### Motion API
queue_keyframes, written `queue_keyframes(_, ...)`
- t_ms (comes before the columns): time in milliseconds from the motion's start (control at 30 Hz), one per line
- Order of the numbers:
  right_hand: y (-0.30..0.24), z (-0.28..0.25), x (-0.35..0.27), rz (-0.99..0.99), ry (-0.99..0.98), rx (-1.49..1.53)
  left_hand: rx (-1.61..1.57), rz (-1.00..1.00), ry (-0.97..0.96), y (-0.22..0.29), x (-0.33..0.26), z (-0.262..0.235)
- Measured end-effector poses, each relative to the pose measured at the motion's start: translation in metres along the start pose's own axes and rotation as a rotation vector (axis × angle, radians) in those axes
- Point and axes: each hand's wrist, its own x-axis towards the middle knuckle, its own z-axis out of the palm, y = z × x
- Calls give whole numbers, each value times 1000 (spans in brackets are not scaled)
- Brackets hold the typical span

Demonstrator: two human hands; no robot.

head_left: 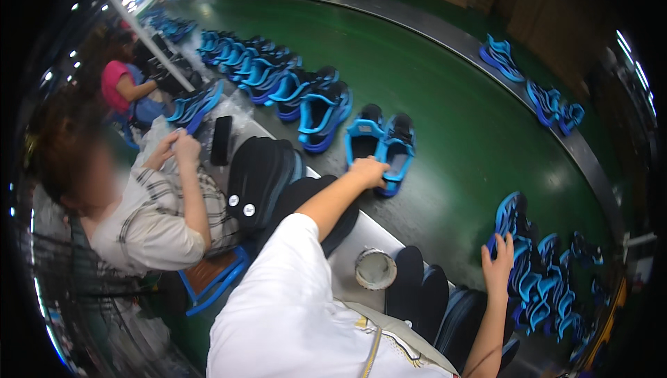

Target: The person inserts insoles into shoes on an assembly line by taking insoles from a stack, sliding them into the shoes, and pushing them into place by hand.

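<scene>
On the green conveyor belt, a pair of black and blue sports shoes stands side by side, a left shoe and a right shoe. My left hand reaches over to their heels, its fingers closed at the heel rims where the two meet. Off to the right, my right hand has its fingers apart beside a blue shoe at the edge of a cluster of similar shoes. Whether its fingertips touch that shoe, I cannot tell.
Dark insoles lie stacked on the near ledge, with more insoles past a round white-crusted pot. A black phone rests by a seated co-worker at left. Rows of shoes stretch away along the belt.
</scene>
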Motion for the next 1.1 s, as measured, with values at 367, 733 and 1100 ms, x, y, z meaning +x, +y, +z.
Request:
queue_keyframes(367, -104, 78, 36, -100, -553, 375, -235, 327, 122, 59, -27, 14)
queue_keyframes(733, -108, 108, 66, -55, -174, 343, 188, 202, 382, 27, 0, 52)
queue_keyframes(1100, -191, -47, 12, 33, -167, 645, -614, 332, 738, -11, -50, -60)
